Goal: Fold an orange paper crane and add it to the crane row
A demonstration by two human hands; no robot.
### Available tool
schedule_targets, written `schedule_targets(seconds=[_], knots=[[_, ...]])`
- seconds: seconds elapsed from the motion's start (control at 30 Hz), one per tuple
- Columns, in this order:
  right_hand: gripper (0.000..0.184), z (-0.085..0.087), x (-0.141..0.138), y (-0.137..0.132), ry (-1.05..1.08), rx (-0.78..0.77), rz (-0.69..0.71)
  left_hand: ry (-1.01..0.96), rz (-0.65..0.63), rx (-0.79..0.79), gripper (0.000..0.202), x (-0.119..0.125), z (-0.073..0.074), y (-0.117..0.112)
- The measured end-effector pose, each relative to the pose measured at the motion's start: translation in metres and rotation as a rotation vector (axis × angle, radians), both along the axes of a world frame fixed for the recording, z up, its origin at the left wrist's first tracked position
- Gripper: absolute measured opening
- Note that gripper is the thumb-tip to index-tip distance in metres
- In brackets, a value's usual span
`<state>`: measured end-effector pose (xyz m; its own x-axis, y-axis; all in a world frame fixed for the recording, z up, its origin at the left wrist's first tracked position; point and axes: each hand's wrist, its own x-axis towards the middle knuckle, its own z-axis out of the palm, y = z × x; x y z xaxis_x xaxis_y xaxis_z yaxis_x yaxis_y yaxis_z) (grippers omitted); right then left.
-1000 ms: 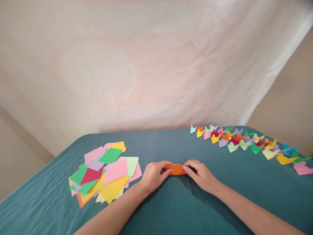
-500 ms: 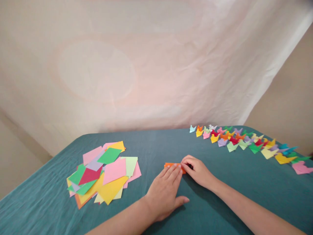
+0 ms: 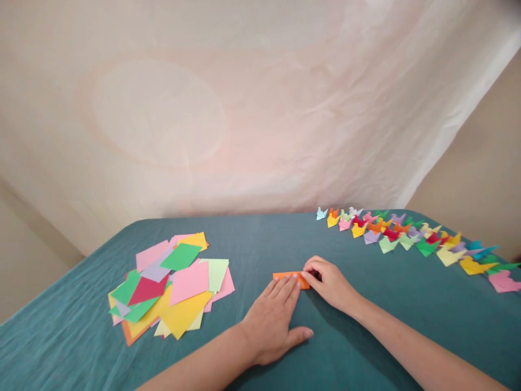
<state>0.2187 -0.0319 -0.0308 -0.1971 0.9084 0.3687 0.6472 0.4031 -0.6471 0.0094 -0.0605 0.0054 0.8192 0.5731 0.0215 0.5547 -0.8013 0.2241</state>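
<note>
A folded orange paper (image 3: pixel 285 276) lies flat on the teal cloth (image 3: pixel 366 336) in the middle. My left hand (image 3: pixel 274 320) rests flat on it, fingers stretched out and pressing down, covering most of the sheet. My right hand (image 3: pixel 329 282) has its fingers curled at the paper's right end, pinching or pressing that edge.
A loose pile of coloured paper squares (image 3: pixel 171 282) lies to the left. Rows of several small folded paper figures (image 3: pixel 411 236) run along the back right of the cloth. A pale wrinkled sheet (image 3: pixel 244 108) hangs behind.
The orange paper, held bowed between both hands a second ago, now lies flat. My left hand has opened and laid itself on top; the right stays at the right end.
</note>
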Motion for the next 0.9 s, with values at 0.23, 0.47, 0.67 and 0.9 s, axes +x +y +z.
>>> schedule_targets(seconds=[0.23,0.47,0.67,0.9], knots=[[0.009,-0.0023,0.0047,0.0086,-0.027,-0.052,0.001,-0.015,-0.001,0.002,0.073,-0.0002,-0.0031,0.0015],[0.015,0.0012,0.0040,0.0078,-0.032,-0.095,0.056,-0.017,0.007,-0.027,0.073,0.0006,-0.0011,0.0014],[0.016,0.0034,0.0033,0.0064,-0.021,-0.125,0.032,0.005,0.006,-0.017,0.072,0.0002,-0.0004,0.0012],[0.023,0.0054,0.0060,0.0081,0.043,-0.104,0.046,-0.002,0.018,-0.044,0.073,0.0014,-0.0016,0.0015]])
